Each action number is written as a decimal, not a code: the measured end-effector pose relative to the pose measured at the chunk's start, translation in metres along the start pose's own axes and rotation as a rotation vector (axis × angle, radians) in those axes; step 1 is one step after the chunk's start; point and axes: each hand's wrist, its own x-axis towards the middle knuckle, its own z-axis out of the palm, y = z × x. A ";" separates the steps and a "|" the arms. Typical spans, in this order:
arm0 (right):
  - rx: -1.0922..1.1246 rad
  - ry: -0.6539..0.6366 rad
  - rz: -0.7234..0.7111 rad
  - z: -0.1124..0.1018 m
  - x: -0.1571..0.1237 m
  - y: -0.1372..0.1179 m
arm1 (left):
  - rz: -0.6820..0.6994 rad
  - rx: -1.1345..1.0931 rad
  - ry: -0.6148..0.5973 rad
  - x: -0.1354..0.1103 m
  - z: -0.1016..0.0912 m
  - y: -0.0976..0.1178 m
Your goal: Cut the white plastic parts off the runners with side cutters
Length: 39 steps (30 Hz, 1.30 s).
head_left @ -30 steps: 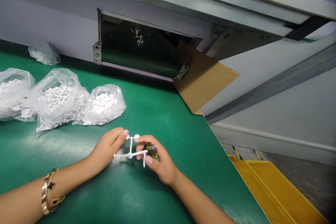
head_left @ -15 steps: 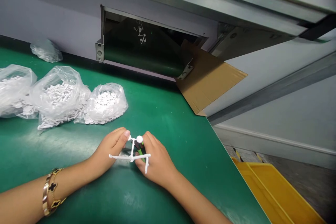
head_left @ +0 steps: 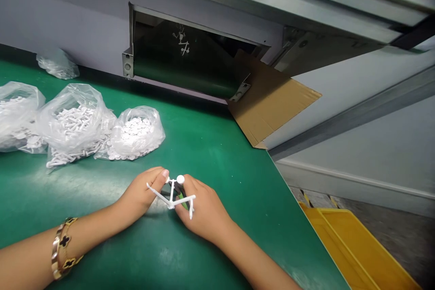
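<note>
My left hand (head_left: 142, 195) pinches a white plastic sprue (head_left: 172, 195) with a round disc at its top, holding it just above the green mat. My right hand (head_left: 200, 208) closes around green-handled cutters (head_left: 181, 197), with their jaws and most of the handles hidden by my fingers and the sprue. The right hand's fingers touch the sprue near the disc. A gold bracelet (head_left: 63, 247) circles my left wrist.
Several clear plastic bags of white moulded parts (head_left: 74, 120) lie at the left of the green mat (head_left: 217, 163). Ahead, a dark green conveyor belt (head_left: 183, 65) carries white sprues in an opening. A cardboard sheet (head_left: 268, 104) sits beside it; a yellow bin (head_left: 346, 249) stands below the mat's edge.
The sprue has turned in my hands, its long arm now slanting up to the left. Both hands have closed in around it, and the cutters have swung from lower right to behind the sprue.
</note>
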 end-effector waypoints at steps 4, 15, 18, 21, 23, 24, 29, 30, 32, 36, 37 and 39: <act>-0.002 -0.081 0.009 -0.004 0.002 0.001 | -0.017 -0.013 -0.048 0.003 -0.001 -0.003; -0.075 -0.186 0.053 -0.006 0.006 0.001 | -0.457 -0.399 -0.175 0.001 -0.004 0.008; -0.130 -0.166 0.113 -0.002 0.010 0.004 | -0.512 -0.500 -0.177 0.004 -0.008 0.011; -0.155 -0.091 0.268 0.000 0.014 0.012 | -0.533 -0.566 -0.142 0.007 -0.010 0.012; -0.090 -0.003 0.372 0.001 0.015 0.018 | -0.512 -0.577 -0.130 0.008 -0.010 0.010; -0.019 0.056 0.396 0.000 0.016 0.021 | -0.496 -0.573 -0.130 0.008 -0.010 0.010; 0.432 0.277 0.239 -0.007 0.013 0.022 | -0.476 -0.542 -0.149 0.008 -0.007 0.005; 0.495 0.246 0.182 -0.010 0.011 0.020 | -0.477 -0.545 -0.145 0.008 -0.006 0.004; 0.597 0.109 0.036 -0.019 0.006 0.013 | -0.477 -0.564 -0.127 0.007 -0.006 0.003; 0.590 -0.199 -0.260 -0.033 -0.004 -0.002 | -0.431 -0.705 -0.076 0.007 -0.005 0.005; 0.532 -0.239 -0.293 -0.033 -0.006 -0.005 | -0.405 -0.760 -0.059 0.007 -0.005 0.006; 0.417 -0.248 -0.295 -0.031 -0.007 -0.009 | -0.353 -0.861 -0.033 0.008 -0.006 0.006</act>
